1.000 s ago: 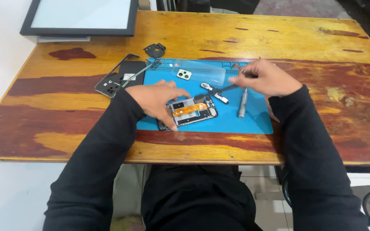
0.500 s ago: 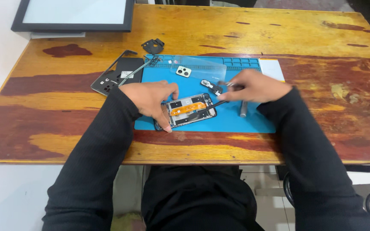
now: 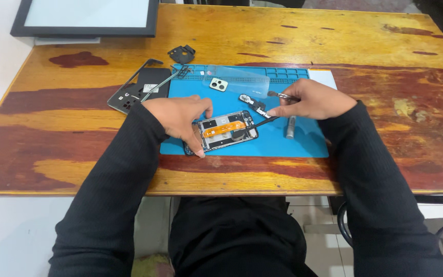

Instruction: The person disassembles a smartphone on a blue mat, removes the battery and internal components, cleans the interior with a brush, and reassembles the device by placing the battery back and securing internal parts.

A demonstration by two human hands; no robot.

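Left grip [image 3: 180,117] on opened phone [image 3: 225,131] — right grip [image 3: 311,100] with tweezers [image 3: 262,122]

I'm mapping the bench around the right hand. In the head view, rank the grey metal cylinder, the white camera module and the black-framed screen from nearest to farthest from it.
From the right hand:
1. Grey metal cylinder, on the blue mat just below the hand.
2. White camera module, on the mat to its left.
3. Black-framed screen, at the table's far left corner.

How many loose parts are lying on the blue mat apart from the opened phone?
3 visible: a white camera piece and a clear strip near the blue mat far edge, and a small dark part by the right hand. Hands may hide others.
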